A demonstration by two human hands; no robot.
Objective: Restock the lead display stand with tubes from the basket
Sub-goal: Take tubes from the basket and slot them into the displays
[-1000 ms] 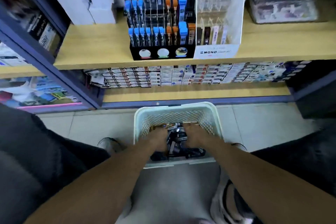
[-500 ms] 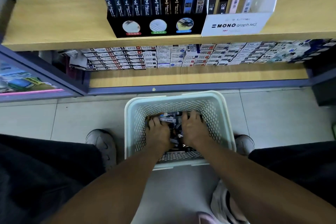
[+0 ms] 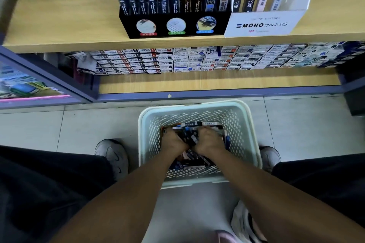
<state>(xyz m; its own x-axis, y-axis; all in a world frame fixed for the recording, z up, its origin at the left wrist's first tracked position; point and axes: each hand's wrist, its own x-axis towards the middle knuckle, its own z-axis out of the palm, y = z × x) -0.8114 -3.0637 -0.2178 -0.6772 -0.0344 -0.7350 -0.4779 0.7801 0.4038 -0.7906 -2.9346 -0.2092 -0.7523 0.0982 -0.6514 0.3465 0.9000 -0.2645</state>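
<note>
Both hands are down in the basket (image 3: 248,132), side by side. The left hand (image 3: 173,143) and right hand (image 3: 209,141) have fingers curled into the heap of tubes (image 3: 189,138), gripping a bunch between them. The basket walls close in tight around both wrists. It sits on the tiled floor (image 3: 79,128) between two shoes. Ahead and above the hands, the stand (image 3: 173,27) rests at the shelf (image 3: 69,25) edge, its front slots full of tubes.

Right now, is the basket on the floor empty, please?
No. The basket still holds a pile of tubes, and both hands reach into it.
</note>
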